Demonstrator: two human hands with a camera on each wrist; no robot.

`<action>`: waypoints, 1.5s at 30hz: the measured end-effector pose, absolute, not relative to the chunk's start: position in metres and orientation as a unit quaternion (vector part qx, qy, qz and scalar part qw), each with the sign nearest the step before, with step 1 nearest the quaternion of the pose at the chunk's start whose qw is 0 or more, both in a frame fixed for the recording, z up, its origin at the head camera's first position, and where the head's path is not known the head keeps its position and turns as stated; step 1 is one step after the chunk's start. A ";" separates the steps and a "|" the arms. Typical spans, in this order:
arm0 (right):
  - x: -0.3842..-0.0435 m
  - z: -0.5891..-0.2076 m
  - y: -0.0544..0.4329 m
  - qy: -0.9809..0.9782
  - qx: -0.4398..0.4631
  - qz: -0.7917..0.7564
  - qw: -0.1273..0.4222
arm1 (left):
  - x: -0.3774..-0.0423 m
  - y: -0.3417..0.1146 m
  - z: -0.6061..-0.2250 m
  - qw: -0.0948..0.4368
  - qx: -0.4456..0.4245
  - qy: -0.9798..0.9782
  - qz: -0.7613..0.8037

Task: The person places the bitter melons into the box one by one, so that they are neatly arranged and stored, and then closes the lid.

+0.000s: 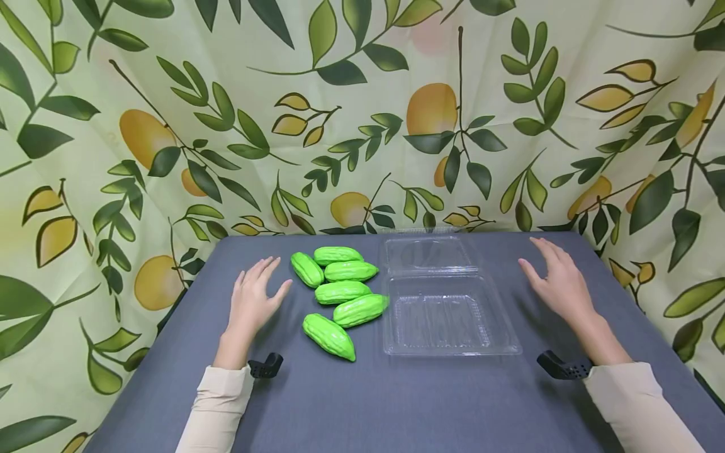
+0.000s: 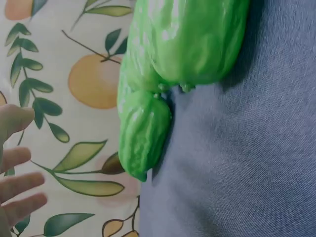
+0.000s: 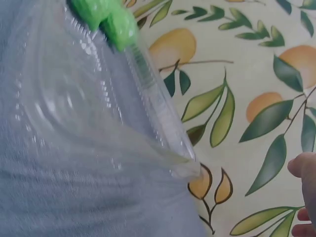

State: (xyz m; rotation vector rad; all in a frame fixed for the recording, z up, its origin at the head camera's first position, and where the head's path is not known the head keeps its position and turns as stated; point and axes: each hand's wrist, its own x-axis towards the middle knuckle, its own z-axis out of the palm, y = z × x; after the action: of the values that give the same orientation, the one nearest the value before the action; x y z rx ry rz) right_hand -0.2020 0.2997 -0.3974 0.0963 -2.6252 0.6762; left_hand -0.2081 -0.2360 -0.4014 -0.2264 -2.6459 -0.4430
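Note:
Several bright green, ridged bitter melons lie in a loose group left of centre on the table; some touch one another. My left hand hovers to their left, fingers spread and holding nothing. In the left wrist view, its fingers show at the left edge, apart from the bitter melons. Right of the group stands a clear plastic clamshell box, its lid folded back toward the wall. Beyond the box's right side, my right hand is raised with nothing in it. The right wrist view catches only its fingertips.
A dark grey-blue cloth covers the table. Behind and beside it hangs a curtain printed with leaves and fruit, meeting the table's back edge near the lid. A black wrist camera sits on each wrist.

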 end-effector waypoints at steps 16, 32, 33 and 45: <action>-0.174 -0.410 0.285 -0.901 0.082 0.354 0.238 | -0.190 -0.235 -0.416 0.152 -0.169 -0.912 -0.340; -0.162 -0.447 0.282 -0.855 0.129 0.481 0.142 | -0.193 -0.242 -0.442 0.031 -0.199 -0.879 -0.432; -0.161 -0.447 0.282 -0.856 0.129 0.484 0.127 | -0.194 -0.243 -0.443 0.021 -0.204 -0.875 -0.440; -0.168 -0.466 0.291 -0.789 0.204 0.578 0.031 | -0.203 -0.246 -0.454 -0.076 -0.209 -0.854 -0.471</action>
State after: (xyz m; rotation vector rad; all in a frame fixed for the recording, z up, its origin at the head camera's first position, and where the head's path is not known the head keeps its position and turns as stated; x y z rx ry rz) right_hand -0.1677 0.2906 -0.4663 0.6297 -2.4313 1.7812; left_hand -0.2026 -0.2465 -0.4538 -0.6916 -2.8196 -1.5555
